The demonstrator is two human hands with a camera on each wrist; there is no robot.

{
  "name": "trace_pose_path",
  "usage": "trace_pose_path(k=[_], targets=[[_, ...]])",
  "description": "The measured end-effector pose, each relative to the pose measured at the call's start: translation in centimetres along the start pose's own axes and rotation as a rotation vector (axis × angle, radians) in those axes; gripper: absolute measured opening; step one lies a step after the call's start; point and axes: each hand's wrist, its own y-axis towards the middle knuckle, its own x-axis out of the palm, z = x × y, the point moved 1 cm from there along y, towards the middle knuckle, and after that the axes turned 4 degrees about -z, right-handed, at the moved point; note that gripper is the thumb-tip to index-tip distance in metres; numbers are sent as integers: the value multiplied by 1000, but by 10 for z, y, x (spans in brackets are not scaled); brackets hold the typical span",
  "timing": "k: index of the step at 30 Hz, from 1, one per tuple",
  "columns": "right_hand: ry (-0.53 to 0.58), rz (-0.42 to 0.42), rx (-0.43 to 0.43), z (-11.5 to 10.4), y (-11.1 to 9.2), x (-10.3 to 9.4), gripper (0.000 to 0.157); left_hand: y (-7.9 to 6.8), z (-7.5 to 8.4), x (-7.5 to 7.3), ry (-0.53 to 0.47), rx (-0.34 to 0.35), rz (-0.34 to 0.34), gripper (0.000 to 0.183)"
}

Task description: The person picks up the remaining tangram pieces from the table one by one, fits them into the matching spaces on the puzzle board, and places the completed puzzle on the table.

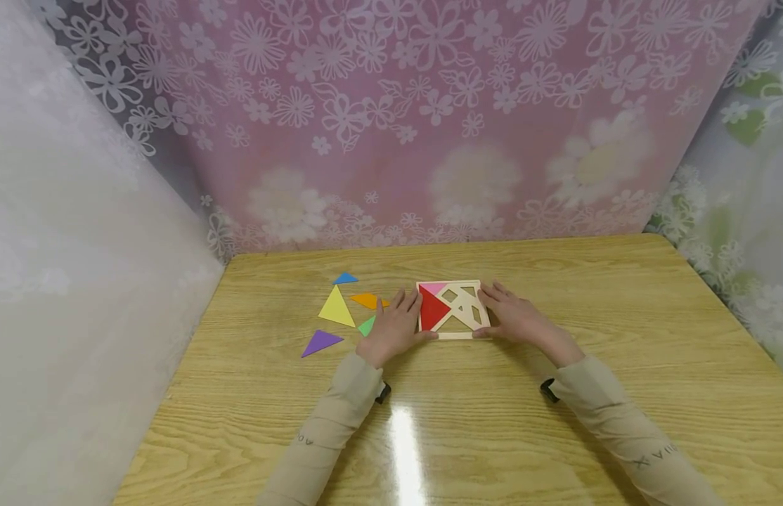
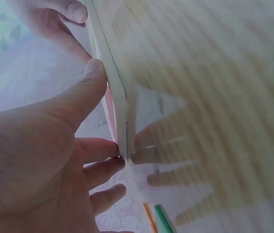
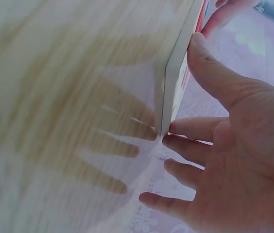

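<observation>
A wooden tangram tray (image 1: 455, 336) lies flat on the table with both hands at it. A large red triangle (image 1: 432, 309) and a pink piece (image 1: 436, 288) sit in its left part. My left hand (image 1: 396, 330) touches the left side, its thumb (image 2: 94, 73) against the near edge and its other fingers spread. At the opposite side, my right hand (image 1: 514, 318) rests in mirrored fashion, thumb (image 3: 200, 46) on the near edge and fingertips by the side. Just left of the left hand lie an orange piece (image 1: 365, 300) and a green piece (image 1: 367, 326), the latter partly hidden.
Farther left on the wooden table (image 1: 480, 422) lie a yellow triangle (image 1: 337, 308), a blue triangle (image 1: 346, 278) and a purple triangle (image 1: 320, 342). A pink flowered cloth (image 1: 379, 140) hangs behind the table, with pale cloth (image 1: 81, 281) along the left.
</observation>
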Motion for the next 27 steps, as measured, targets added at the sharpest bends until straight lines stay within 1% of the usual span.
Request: trace_pose_path(k=[7,17,27], targets=[[-8,-13,-5,-6,-7,1,90,-8,3,1,-14,1,-1,88],[-26,14,-23,-8,-13,6,90,-17,7,3,-20,7,8,86],[-42,32,-33,-13,-18,10,87,-24,8,6,-7,27,47,85]])
